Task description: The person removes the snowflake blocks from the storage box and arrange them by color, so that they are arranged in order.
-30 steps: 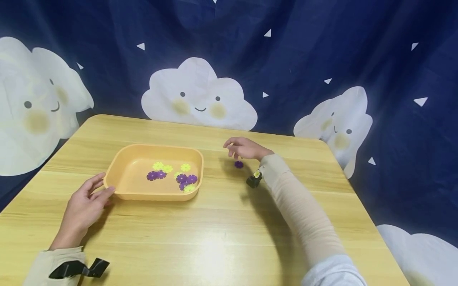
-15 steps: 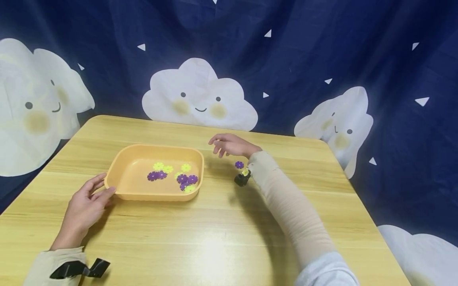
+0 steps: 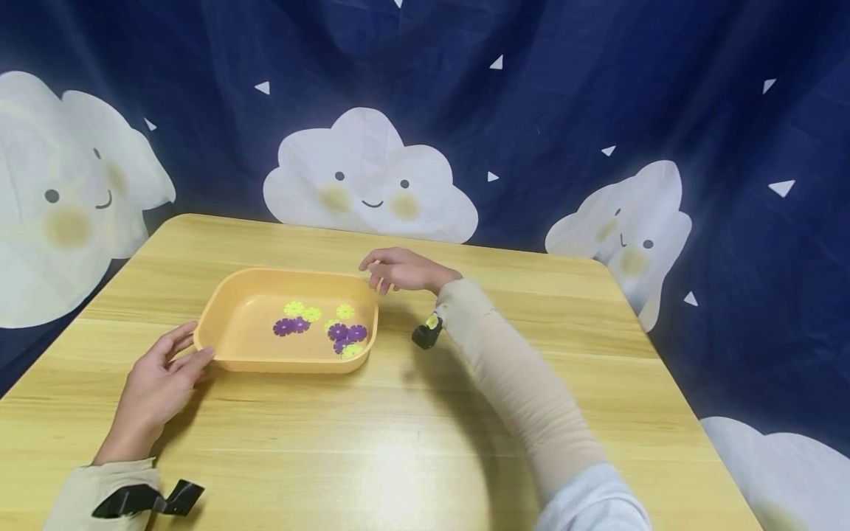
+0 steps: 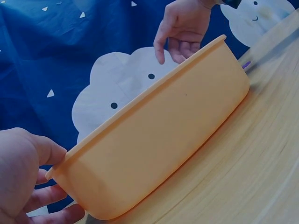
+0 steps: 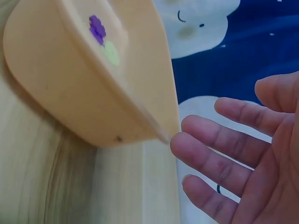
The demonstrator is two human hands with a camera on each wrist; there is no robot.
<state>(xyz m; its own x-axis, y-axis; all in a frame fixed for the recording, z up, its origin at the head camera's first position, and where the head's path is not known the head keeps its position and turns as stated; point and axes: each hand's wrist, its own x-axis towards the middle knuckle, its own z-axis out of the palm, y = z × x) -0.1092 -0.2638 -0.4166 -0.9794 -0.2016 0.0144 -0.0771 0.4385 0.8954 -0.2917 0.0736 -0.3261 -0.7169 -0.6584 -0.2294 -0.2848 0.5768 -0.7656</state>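
An orange plastic bin (image 3: pixel 279 365) stands on the table, with several purple snowflake discs (image 3: pixel 337 332) and yellow snowflake discs (image 3: pixel 294 309) lying flat inside. At the bin's near left corner my left hand (image 3: pixel 156 383) grips the rim between thumb and fingers. My right hand (image 3: pixel 405 269) is at the far right corner, fingers loosely spread and nothing in them. In the right wrist view, its fingertips (image 5: pixel 180 142) are right at the bin's rim. A purple disc (image 4: pixel 246 65) lies on the table beyond the bin, mostly hidden by my right sleeve in the head view.
The wooden table (image 3: pixel 332 457) carries the bin left of centre. Behind it hangs a dark blue curtain (image 3: pixel 544 103) printed with smiling white clouds. Black straps (image 3: pixel 427 333) are worn at both wrists over beige sleeves (image 3: pixel 511 361).
My right hand has moved left, from above the lone purple disc to the bin's far right corner. My left hand, the bin and the discs inside have stayed in place.
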